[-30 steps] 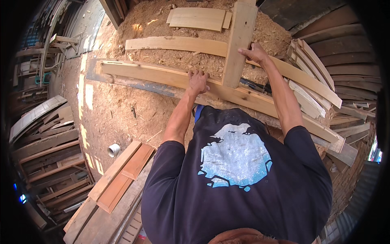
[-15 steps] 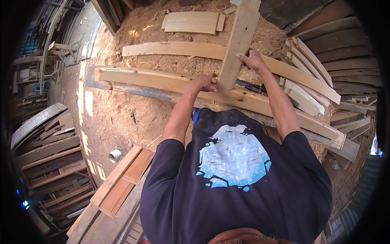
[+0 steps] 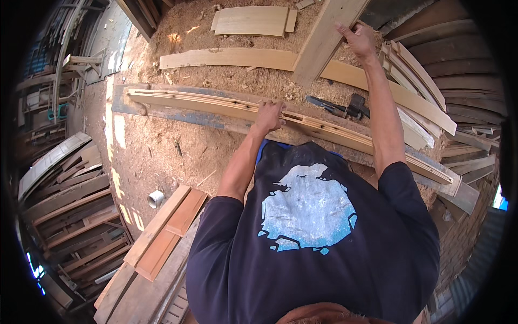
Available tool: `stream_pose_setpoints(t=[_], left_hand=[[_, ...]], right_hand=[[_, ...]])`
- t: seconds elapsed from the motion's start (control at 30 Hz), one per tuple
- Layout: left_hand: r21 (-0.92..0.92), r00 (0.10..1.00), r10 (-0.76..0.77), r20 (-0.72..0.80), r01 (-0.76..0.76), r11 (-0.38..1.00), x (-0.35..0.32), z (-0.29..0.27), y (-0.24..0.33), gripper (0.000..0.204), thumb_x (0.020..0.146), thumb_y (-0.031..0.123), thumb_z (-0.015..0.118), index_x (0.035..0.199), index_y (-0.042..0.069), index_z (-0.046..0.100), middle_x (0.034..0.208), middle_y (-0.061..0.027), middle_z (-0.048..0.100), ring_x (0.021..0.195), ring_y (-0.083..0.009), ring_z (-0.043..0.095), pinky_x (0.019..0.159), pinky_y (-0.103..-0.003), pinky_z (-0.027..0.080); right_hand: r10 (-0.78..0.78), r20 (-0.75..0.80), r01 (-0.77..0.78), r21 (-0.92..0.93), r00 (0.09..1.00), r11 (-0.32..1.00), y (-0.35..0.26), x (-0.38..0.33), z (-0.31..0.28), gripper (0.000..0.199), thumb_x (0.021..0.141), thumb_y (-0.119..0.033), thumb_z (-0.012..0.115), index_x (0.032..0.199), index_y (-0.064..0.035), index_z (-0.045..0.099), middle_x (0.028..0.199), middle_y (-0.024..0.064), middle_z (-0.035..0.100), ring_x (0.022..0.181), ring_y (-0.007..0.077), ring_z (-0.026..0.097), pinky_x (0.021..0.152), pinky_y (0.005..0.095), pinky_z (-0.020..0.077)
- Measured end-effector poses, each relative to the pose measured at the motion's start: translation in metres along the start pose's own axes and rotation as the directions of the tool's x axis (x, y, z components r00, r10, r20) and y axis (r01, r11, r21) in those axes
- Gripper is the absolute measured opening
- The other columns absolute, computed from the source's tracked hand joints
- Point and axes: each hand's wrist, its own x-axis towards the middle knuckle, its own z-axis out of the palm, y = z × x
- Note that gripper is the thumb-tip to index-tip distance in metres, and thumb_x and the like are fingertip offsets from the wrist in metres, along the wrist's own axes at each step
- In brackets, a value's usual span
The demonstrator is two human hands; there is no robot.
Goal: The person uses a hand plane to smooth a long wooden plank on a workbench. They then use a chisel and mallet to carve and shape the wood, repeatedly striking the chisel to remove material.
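Observation:
A long pale wooden rail [image 3: 329, 130] runs across in front of me, its grooved and slotted edge facing up. My left hand [image 3: 270, 115] is closed round it near the middle, beside a slot. Farther off to the right, my right hand [image 3: 359, 40] grips the right edge of a wide wooden plank [image 3: 326, 40], thumb on its upper face. The plank slants away from me, its near end apart from the rail. Beyond the rail lies a dark tool [image 3: 340, 106], its kind unclear.
A worn grey board [image 3: 121, 102] lies beneath the rail. Beyond it, a long curved board [image 3: 226, 58] and short pale boards [image 3: 251, 20] rest on sawdust. Stacked timber [image 3: 70, 202] stands at left; boards [image 3: 413, 81] lean at right. Brown panels [image 3: 162, 248] lie near my left elbow.
My right hand has moved the plank off the rail, away and to the right, uncovering the dark tool. The rail has turned, so more of its grooved edge shows. My left hand stays near the rail's middle.

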Motion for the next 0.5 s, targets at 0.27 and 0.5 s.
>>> stream_pose_setpoints(t=[0.27,0.5], left_hand=[[-0.051,0.998,-0.004,-0.067,0.001,0.999,-0.01,0.0,0.003,0.058,0.07,0.029,0.087,0.119,0.012,0.062,0.106,-0.0116,0.072,0.11,-0.0338,0.061,0.096,-0.047,0.041],[-0.015,0.995,0.008,-0.1,-0.01,1.0,-0.022,0.002,0.005,0.054,0.072,0.024,0.084,0.12,0.011,0.062,0.106,-0.0114,0.072,0.112,-0.033,0.059,0.095,-0.046,0.041]], right_hand=[[0.164,-0.017,-0.162,-0.285,0.986,0.945,0.06,-0.001,0.012,0.053,0.081,-0.044,0.081,0.099,0.0045,0.073,0.089,0.0188,0.075,0.082,0.0258,0.073,0.074,0.0377,0.054],[0.349,0.134,-0.208,-0.591,0.927,0.78,0.086,-0.031,0.063,0.05,0.083,-0.043,0.078,0.111,-0.0021,0.071,0.111,0.0216,0.072,0.105,0.0351,0.069,0.091,0.0457,0.0518]])
